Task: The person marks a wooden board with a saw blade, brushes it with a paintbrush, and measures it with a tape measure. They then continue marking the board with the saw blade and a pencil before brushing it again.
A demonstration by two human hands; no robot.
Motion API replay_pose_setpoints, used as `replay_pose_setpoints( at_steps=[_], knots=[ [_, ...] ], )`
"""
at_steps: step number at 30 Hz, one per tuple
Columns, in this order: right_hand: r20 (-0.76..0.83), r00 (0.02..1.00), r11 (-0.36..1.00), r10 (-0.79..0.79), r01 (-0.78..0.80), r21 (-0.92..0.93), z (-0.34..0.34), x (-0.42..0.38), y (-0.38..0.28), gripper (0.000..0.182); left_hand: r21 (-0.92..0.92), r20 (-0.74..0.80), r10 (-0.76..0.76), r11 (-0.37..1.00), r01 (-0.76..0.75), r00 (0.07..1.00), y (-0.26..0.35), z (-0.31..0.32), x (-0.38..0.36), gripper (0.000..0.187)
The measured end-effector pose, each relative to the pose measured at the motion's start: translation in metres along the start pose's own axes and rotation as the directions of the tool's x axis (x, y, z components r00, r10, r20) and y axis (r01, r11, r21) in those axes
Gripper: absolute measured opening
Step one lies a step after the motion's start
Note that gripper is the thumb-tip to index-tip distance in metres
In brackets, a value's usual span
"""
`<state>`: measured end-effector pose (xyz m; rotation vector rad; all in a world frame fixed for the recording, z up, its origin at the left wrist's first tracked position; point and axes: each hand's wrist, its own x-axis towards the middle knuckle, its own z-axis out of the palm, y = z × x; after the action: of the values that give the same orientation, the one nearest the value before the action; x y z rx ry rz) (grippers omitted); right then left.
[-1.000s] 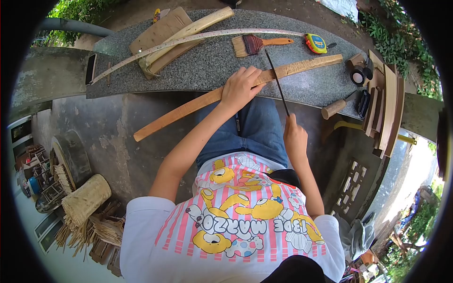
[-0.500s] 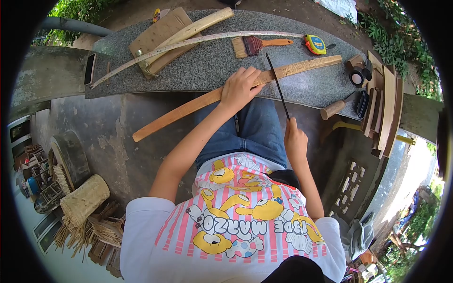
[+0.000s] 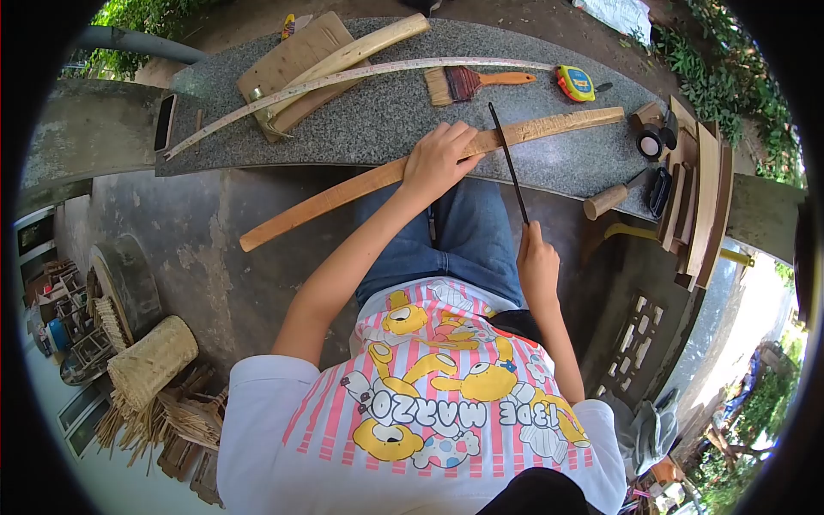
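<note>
A long, slightly curved wooden strip [image 3: 343, 190] lies slantwise over the near edge of the grey stone table [image 3: 369, 129], its left end out past the edge above my lap. My left hand [image 3: 439, 161] is wrapped over the middle of the strip, fingers on top. In my right hand [image 3: 539, 260] is the lower end of a thin dark rod-like tool [image 3: 512, 169]. The tool crosses the strip just right of my left hand, its upper end pointing away from me. The handle end is hidden in my closed fingers.
Beyond the strip lie a brush [image 3: 489, 79], an extended tape measure [image 3: 575, 83], a hammer [image 3: 273, 112], a wooden board [image 3: 305, 56] and a phone [image 3: 165, 123]. At right are a wooden-handled tool [image 3: 606, 202], a round black item [image 3: 650, 144] and stacked curved wood pieces [image 3: 705, 197].
My right hand and the dark tool have moved slightly toward me. The strip's left end sits a little higher in view. My left hand keeps its hold.
</note>
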<state>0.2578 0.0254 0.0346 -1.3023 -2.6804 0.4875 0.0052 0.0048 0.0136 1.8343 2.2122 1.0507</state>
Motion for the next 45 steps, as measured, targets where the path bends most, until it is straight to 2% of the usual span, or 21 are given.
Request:
replay_pose_setpoints(
  at_steps=[4, 6, 10, 12, 15, 16, 17, 19, 22, 27, 29, 33, 34, 38, 40, 43, 44, 45],
  knots=[
    [-0.028, 0.999, 0.999, -0.034, 0.035, 0.029, 0.009, 0.033, -0.009, 0.014, -0.003, 0.015, 0.048, 0.999, -0.048, 0.999, -0.002, 0.001, 0.000, 0.038],
    [-0.105, 0.991, 0.994, -0.077, 0.084, 0.071, 0.019, 0.062, -0.015, 0.014, 0.007, 0.013, 0.051, 0.999, -0.051, 0.999, -0.002, 0.001, 0.001, 0.038],
    [-0.113, 0.990, 0.995, -0.090, 0.095, 0.039, 0.015, 0.046, -0.012, 0.014, 0.023, 0.029, 0.012, 1.000, -0.013, 1.000, 0.001, -0.002, -0.001, 0.040],
    [-0.041, 0.998, 0.999, -0.045, 0.044, -0.012, 0.006, 0.009, -0.003, 0.014, 0.024, 0.021, 0.008, 1.000, -0.009, 1.000, 0.000, -0.001, -0.001, 0.040],
    [0.005, 1.000, 1.000, -0.002, 0.002, -0.003, 0.000, -0.005, -0.002, 0.015, 0.022, 0.030, 0.006, 1.000, -0.007, 1.000, 0.000, 0.000, -0.001, 0.040],
    [0.022, 0.999, 0.996, 0.026, -0.027, 0.080, 0.001, 0.002, -0.005, 0.015, 0.027, 0.040, 0.016, 0.999, -0.017, 0.999, 0.000, -0.001, 0.000, 0.040],
    [0.016, 0.999, 0.996, 0.033, -0.034, 0.082, 0.006, 0.016, -0.008, 0.015, 0.026, 0.043, 0.025, 0.999, -0.026, 0.999, 0.000, -0.001, 0.000, 0.040],
    [-0.070, 0.996, 0.998, -0.063, 0.065, 0.027, 0.014, 0.046, -0.013, 0.015, 0.010, 0.035, 0.014, 1.000, -0.014, 0.999, -0.001, 0.000, -0.001, 0.040],
    [-0.079, 0.993, 0.996, -0.085, 0.087, 0.023, 0.013, 0.065, -0.019, 0.014, 0.028, 0.016, 0.021, 0.999, -0.021, 1.000, 0.000, 0.000, -0.001, 0.039],
    [-0.015, 0.999, 0.998, -0.052, 0.051, -0.046, -0.001, 0.012, -0.007, 0.013, 0.026, 0.025, 0.001, 1.000, -0.002, 1.000, 0.001, -0.001, 0.000, 0.039],
    [0.006, 1.000, 0.999, -0.012, 0.012, 0.047, -0.001, 0.003, -0.006, 0.013, 0.014, 0.028, 0.032, 0.999, -0.033, 0.999, -0.001, 0.000, -0.001, 0.039],
    [-0.081, 0.992, 0.995, -0.096, 0.097, 0.012, 0.013, 0.047, -0.015, 0.015, 0.019, 0.023, 0.041, 0.999, -0.042, 0.999, -0.001, 0.000, 0.002, 0.038],
    [-0.067, 0.995, 0.996, -0.075, 0.078, 0.033, 0.012, 0.060, -0.018, 0.016, 0.022, 0.031, 0.035, 0.999, -0.036, 0.999, -0.001, 0.000, 0.001, 0.038],
    [-0.071, 0.993, 0.995, -0.098, 0.099, 0.023, 0.007, 0.047, -0.016, 0.014, 0.022, 0.011, 0.018, 1.000, -0.018, 1.000, 0.001, -0.002, 0.000, 0.038],
    [0.003, 0.999, 0.998, -0.037, 0.037, -0.046, -0.001, 0.015, -0.011, 0.012, 0.024, 0.009, 0.016, 1.000, -0.016, 1.000, 0.001, -0.002, 0.001, 0.038],
    [0.025, 1.000, 1.000, -0.011, 0.011, -0.006, -0.004, 0.008, -0.012, 0.011, 0.012, 0.018, 0.026, 1.000, -0.026, 0.999, -0.002, 0.000, 0.001, 0.038],
    [0.025, 1.000, 1.000, 0.006, -0.006, -0.003, 0.001, 0.014, -0.014, 0.011, 0.005, 0.022, 0.045, 0.999, -0.045, 0.999, -0.003, 0.001, 0.001, 0.038],
    [-0.029, 0.998, 0.999, -0.048, 0.049, 0.007, 0.010, 0.032, -0.017, 0.012, -0.002, 0.034, 0.055, 0.998, -0.055, 0.998, -0.002, 0.001, -0.001, 0.038]
  ],
)
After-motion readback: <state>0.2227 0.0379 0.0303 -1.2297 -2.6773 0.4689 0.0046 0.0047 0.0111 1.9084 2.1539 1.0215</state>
